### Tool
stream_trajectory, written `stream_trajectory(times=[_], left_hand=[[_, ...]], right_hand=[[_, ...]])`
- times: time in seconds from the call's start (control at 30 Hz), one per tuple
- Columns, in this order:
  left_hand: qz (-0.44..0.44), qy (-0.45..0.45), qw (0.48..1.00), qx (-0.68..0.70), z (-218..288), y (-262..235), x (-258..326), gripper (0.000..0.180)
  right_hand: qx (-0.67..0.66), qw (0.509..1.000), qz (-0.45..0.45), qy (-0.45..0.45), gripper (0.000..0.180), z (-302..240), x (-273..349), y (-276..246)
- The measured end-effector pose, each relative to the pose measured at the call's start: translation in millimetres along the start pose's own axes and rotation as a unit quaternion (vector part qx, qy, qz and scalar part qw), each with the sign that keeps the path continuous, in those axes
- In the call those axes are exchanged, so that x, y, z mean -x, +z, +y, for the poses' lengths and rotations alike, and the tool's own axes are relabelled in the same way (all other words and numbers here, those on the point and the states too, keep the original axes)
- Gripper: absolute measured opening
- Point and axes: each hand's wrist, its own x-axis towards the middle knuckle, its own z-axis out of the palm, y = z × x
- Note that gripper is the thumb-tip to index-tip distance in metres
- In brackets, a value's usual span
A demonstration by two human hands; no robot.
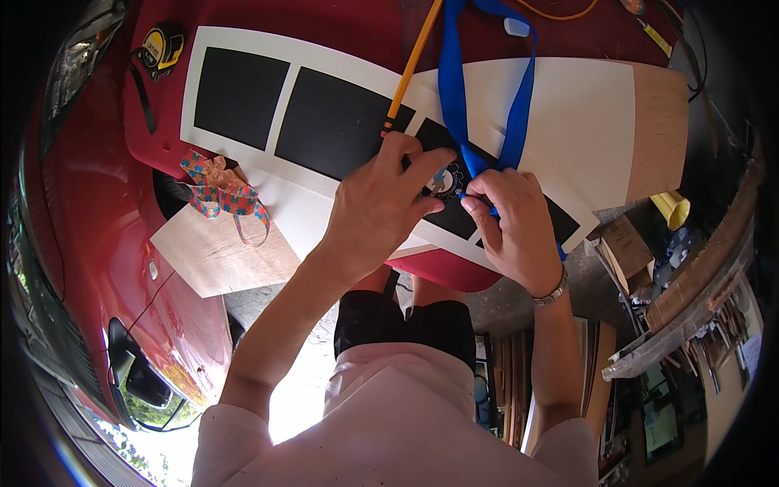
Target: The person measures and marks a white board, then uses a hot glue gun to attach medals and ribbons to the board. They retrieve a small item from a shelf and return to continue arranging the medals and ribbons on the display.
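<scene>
Head view: both hands (381, 203) (fingers pinching) hold blue ribbon (454, 89) near board edge (568, 235).

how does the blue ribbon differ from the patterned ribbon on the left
The blue ribbon is one plain colour; the patterned ribbon is multicoloured with orange. The blue ribbon runs in long straight bands across the white mat board; the patterned ribbon lies in bunched loops on a wooden panel. The right hand pinches the blue ribbon beside the left hand; no hand touches the patterned ribbon. Both are flat fabric ribbons.

yellow tape measure (161, 49), patterned ribbon bow (221, 191), plywood sheet (213, 252)
</scene>
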Motion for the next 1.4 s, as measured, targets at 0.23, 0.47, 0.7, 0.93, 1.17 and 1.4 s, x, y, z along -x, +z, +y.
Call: stream_trajectory(times=[0.23,0.47,0.7,0.93,1.17,1.4], left_hand=[[-0.003,0.004,1.000,-0.006,-1.1,0.9,0.9,0.055],[-0.020,-0.002,1.000,-0.012,-0.5,-2.2,0.0,0.053],[-0.016,-0.011,1.000,0.011,-3.4,-2.3,3.6,0.053],[0.052,0.083,0.995,-0.022,-16.7,6.6,8.8,0.049],[0.066,0.104,0.992,-0.018,-18.8,6.7,5.2,0.047],[0.028,0.061,0.997,-0.030,-9.8,2.1,2.3,0.052]], right_hand=[[0.006,1.000,0.018,-0.014,0.015,0.0,-0.9,0.6],[0.053,0.998,0.025,-0.027,0.021,1.2,-1.1,7.3],[0.063,0.997,0.035,-0.023,0.025,1.6,0.8,10.0],[0.048,0.998,0.042,-0.019,0.024,4.4,3.7,11.7],[0.053,0.996,0.056,-0.035,0.022,4.5,3.5,15.7],[0.030,0.999,0.037,-0.003,0.021,3.7,5.0,11.1]])
